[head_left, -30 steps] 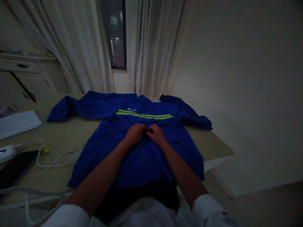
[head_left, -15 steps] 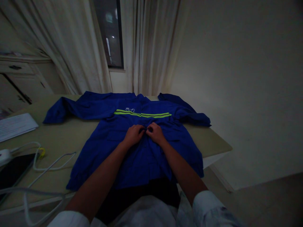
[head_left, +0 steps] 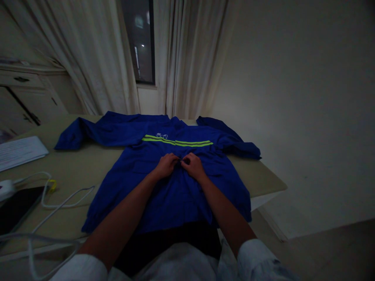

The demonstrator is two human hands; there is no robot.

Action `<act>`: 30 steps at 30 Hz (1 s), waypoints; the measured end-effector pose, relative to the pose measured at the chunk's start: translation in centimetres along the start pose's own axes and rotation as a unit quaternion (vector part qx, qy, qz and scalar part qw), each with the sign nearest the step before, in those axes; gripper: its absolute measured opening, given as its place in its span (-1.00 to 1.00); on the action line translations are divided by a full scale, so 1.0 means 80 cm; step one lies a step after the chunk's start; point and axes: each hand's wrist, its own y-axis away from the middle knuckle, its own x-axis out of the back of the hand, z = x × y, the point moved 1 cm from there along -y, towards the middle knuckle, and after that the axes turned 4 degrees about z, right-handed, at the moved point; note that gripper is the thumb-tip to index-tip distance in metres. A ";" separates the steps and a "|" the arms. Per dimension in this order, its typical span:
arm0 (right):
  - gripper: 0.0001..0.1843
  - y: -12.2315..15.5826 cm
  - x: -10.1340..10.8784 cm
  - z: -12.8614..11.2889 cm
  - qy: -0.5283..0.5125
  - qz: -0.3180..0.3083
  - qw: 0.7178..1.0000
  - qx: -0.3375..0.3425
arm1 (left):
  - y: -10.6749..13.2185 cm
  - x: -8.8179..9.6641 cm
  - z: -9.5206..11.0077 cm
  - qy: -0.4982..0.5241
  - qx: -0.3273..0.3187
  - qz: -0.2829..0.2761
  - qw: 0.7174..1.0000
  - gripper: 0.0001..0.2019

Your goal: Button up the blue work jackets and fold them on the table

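A blue work jacket (head_left: 140, 183) with two yellow-green stripes across the chest lies spread front-up on a beige table (head_left: 76, 171), sleeves stretched out to both sides. My left hand (head_left: 166, 164) and my right hand (head_left: 191, 165) meet at the jacket's front opening just below the stripes. Both are closed, fingers pinching the fabric edges together at the middle. What lies between the fingertips is too dark and small to make out.
On the left of the table lie white cables (head_left: 55, 195), a dark tablet (head_left: 16, 207), a white charger (head_left: 6, 188) and a stack of papers (head_left: 19, 150). Curtains (head_left: 96, 58) and a dark window (head_left: 143, 39) stand behind. The table's right edge drops to the floor.
Both hands have stayed at the jacket's front opening, with only small finger movement. The view shifted slightly with my head.
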 end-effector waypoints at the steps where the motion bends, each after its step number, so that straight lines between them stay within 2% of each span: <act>1: -0.92 0.000 0.000 -0.001 0.006 0.004 1.000 -0.006 | -0.001 0.000 -0.002 0.009 0.000 0.000 1.000 -0.67; 7: -0.92 0.001 -0.004 -0.001 0.049 0.004 0.999 -0.022 | -0.002 -0.005 -0.010 0.068 -0.006 -0.006 0.998 -0.67; 10: -0.93 -0.003 -0.002 0.008 0.058 0.041 0.995 -0.064 | -0.001 0.000 -0.005 0.114 -0.033 -0.006 0.993 -0.65; 12: -0.94 -0.007 0.001 0.017 0.032 0.081 0.991 -0.100 | -0.002 0.009 -0.003 0.152 -0.039 0.004 0.988 -0.67; 15: -0.93 -0.014 0.006 0.028 -0.070 0.134 0.982 -0.114 | -0.005 0.026 -0.011 0.177 0.030 0.024 0.983 -0.60; 17: -0.84 -0.017 0.008 0.032 -0.138 0.153 0.971 -0.119 | -0.004 0.031 -0.019 0.152 0.084 0.028 0.984 -0.52; 18: -0.81 -0.018 0.009 0.033 -0.163 0.160 0.965 -0.127 | -0.003 0.031 -0.021 0.125 0.093 0.027 0.987 -0.55; 21: -0.77 -0.019 0.010 0.035 -0.217 0.173 0.947 -0.160 | 0.004 0.021 -0.017 0.004 0.035 0.019 0.999 -0.69; 24: -0.76 -0.021 0.010 0.037 -0.251 0.173 0.937 -0.171 | 0.009 0.009 -0.008 -0.058 -0.024 0.017 0.998 -0.48; 27: -0.78 -0.022 0.012 0.041 -0.250 0.184 0.935 -0.175 | 0.010 0.003 -0.006 -0.055 -0.027 -0.021 0.998 -0.32; 30: -0.78 -0.021 0.014 0.040 -0.213 0.206 0.937 -0.183 | 0.012 -0.001 -0.006 -0.075 -0.019 -0.037 0.996 -0.45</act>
